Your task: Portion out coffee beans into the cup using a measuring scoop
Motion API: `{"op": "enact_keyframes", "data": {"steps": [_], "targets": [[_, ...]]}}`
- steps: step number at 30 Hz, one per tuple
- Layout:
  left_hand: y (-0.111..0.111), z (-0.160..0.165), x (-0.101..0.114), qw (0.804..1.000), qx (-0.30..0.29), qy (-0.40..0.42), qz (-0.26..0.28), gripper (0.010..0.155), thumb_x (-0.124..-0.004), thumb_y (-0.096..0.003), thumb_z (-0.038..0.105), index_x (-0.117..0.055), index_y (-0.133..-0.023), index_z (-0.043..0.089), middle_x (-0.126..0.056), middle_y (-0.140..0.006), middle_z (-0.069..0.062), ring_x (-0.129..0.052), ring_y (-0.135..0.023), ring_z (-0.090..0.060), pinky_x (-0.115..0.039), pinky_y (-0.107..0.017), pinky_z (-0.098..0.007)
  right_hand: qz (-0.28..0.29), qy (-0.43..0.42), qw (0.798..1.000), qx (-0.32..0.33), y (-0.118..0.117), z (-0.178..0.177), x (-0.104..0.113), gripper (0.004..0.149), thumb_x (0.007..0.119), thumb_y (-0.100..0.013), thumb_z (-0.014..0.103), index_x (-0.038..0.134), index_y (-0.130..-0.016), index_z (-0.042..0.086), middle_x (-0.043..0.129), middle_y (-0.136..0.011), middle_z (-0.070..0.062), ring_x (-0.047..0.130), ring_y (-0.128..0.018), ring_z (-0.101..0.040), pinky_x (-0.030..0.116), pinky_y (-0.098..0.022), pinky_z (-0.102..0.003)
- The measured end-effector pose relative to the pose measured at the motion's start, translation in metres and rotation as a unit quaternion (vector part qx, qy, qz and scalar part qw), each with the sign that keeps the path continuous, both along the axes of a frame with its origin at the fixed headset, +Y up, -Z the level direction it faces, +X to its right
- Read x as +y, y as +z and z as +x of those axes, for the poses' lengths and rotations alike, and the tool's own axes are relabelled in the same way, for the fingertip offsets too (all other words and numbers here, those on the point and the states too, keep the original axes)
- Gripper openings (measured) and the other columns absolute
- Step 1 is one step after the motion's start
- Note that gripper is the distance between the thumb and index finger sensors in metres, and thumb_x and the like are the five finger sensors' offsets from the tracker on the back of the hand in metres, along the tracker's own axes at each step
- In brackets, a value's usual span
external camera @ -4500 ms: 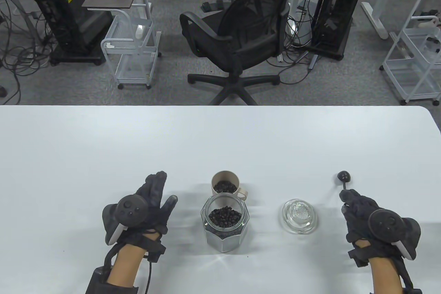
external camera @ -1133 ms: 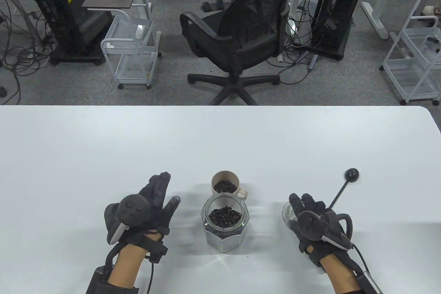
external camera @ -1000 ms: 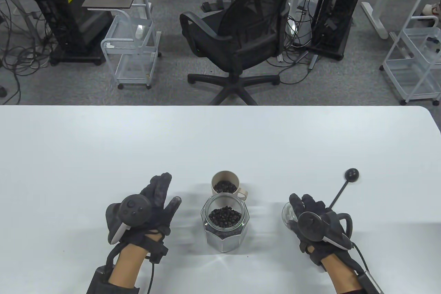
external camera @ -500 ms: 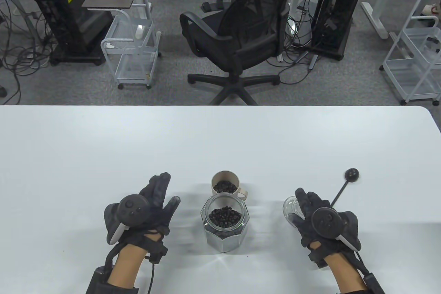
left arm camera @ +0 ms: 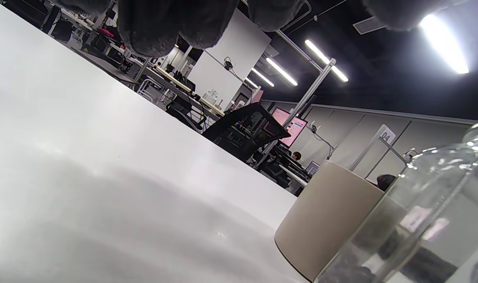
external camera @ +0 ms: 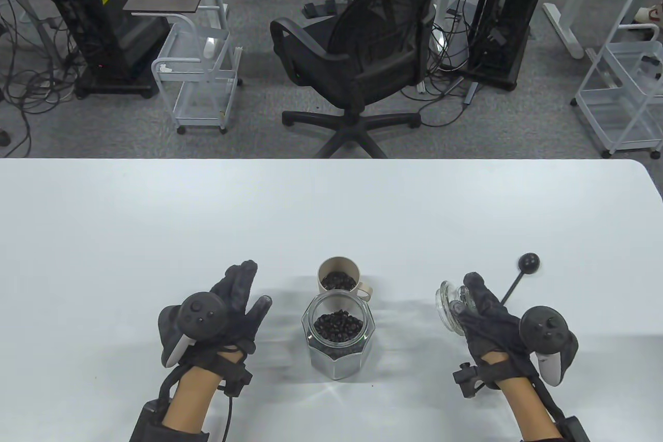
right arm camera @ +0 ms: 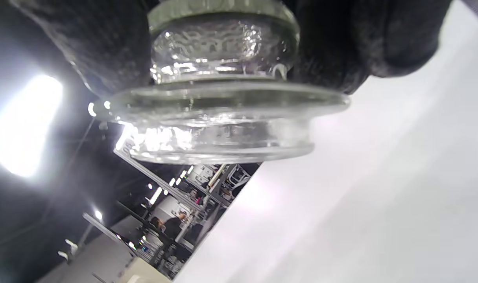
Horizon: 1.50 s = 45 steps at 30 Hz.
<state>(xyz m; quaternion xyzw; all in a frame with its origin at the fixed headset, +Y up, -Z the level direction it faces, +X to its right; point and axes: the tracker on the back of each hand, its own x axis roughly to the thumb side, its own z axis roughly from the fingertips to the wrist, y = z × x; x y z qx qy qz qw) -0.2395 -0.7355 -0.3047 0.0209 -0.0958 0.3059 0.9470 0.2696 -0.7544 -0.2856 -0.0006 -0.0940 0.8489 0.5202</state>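
Note:
A beige cup (external camera: 339, 279) with coffee beans in it stands mid-table, just behind an uncapped glass jar (external camera: 338, 341) holding more beans. The black measuring scoop (external camera: 520, 274) lies on the table at the right, bowl end away from me. My right hand (external camera: 479, 307) grips the clear glass jar lid (external camera: 448, 306), lifted and tilted on edge left of the scoop; in the right wrist view the lid (right arm camera: 219, 102) fills the top between my fingers. My left hand (external camera: 238, 297) rests flat and empty on the table left of the jar. The left wrist view shows the cup (left arm camera: 327, 220) and jar (left arm camera: 416, 220) side on.
The white table (external camera: 331, 203) runs wide behind the cup. Beyond its far edge stand an office chair (external camera: 362, 58), wire carts and computer towers on the floor.
My right hand let go of the scoop, moved left onto the glass lid, closed round it, then lifted and tilted it. The left hand, cup and jar stayed put.

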Motion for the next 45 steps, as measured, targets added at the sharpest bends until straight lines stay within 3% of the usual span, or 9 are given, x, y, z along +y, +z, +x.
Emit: {"op": "enact_keyframes", "data": {"steps": [6, 14, 19, 24, 29, 36, 45], "targets": [[-0.001, -0.001, 0.001, 1.0, 0.0, -0.002, -0.003, 0.083, -0.055, -0.0477, 0.07, -0.038, -0.115, 0.025, -0.045, -0.119, -0.02, -0.058, -0.103, -0.056, -0.044, -0.068, -0.075, 0.028, -0.079, 0.996, 0.004, -0.006, -0.015, 0.019, 0.073, 0.088, -0.045, 0.045, 0.061, -0.104, 0.011, 0.064, -0.095, -0.035, 0.084, -0.063, -0.056, 0.075, -0.046, -0.06], [0.0, -0.002, 0.004, 1.0, 0.0, 0.0, 0.001, 0.083, -0.055, -0.0477, 0.07, -0.039, -0.114, 0.024, -0.045, -0.119, -0.02, -0.058, -0.103, -0.056, -0.044, -0.068, -0.074, 0.098, -0.08, 0.992, 0.029, -0.025, -0.065, 0.063, 0.073, 0.089, -0.045, 0.047, 0.062, -0.103, 0.012, 0.065, -0.095, -0.033, 0.083, -0.063, -0.055, 0.074, -0.046, -0.059], [-0.001, -0.001, 0.004, 1.0, -0.001, 0.0, 0.001, 0.083, -0.055, -0.0478, 0.07, -0.039, -0.114, 0.024, -0.045, -0.119, -0.02, -0.058, -0.103, -0.056, -0.044, -0.068, -0.074, 0.196, 0.038, 0.976, 0.089, -0.029, -0.108, 0.104, 0.073, 0.091, -0.044, 0.048, 0.066, -0.102, 0.013, 0.068, -0.094, -0.032, 0.084, -0.061, -0.053, 0.074, -0.045, -0.059], [-0.001, -0.001, 0.003, 1.0, -0.002, -0.001, -0.001, 0.083, -0.055, -0.0477, 0.07, -0.04, -0.114, 0.024, -0.045, -0.119, -0.02, -0.058, -0.103, -0.056, -0.044, -0.068, -0.074, 0.27, 0.204, 0.927, 0.159, -0.02, -0.156, 0.135, 0.073, 0.092, -0.043, 0.049, 0.067, -0.102, 0.014, 0.07, -0.095, -0.03, 0.086, -0.062, -0.052, 0.075, -0.047, -0.058], [0.0, -0.001, 0.003, 1.0, -0.001, -0.001, -0.004, 0.082, -0.055, -0.0477, 0.07, -0.04, -0.114, 0.024, -0.045, -0.119, -0.02, -0.058, -0.103, -0.056, -0.044, -0.068, -0.074, 0.32, 0.282, 0.883, 0.199, -0.006, -0.183, 0.134, 0.072, 0.092, -0.043, 0.049, 0.069, -0.101, 0.013, 0.072, -0.094, -0.03, 0.087, -0.061, -0.052, 0.076, -0.046, -0.058], [-0.001, -0.001, 0.002, 1.0, 0.0, 0.0, -0.008, 0.082, -0.055, -0.0477, 0.07, -0.041, -0.114, 0.024, -0.046, -0.118, -0.02, -0.058, -0.103, -0.056, -0.044, -0.068, -0.074, 0.388, 0.328, 0.834, 0.217, 0.02, -0.199, 0.108, 0.074, 0.093, -0.04, 0.049, 0.07, -0.1, 0.012, 0.074, -0.092, -0.03, 0.088, -0.059, -0.053, 0.077, -0.044, -0.059], [0.0, 0.001, 0.001, 1.0, -0.005, -0.002, -0.006, 0.082, -0.055, -0.0476, 0.07, -0.041, -0.114, 0.024, -0.046, -0.118, -0.02, -0.058, -0.103, -0.056, -0.044, -0.068, -0.075, 0.372, 0.325, 0.839, 0.228, 0.03, -0.205, 0.102, 0.069, 0.09, -0.044, 0.048, 0.07, -0.1, 0.011, 0.073, -0.093, -0.031, 0.087, -0.061, -0.055, 0.076, -0.045, -0.06]]}}
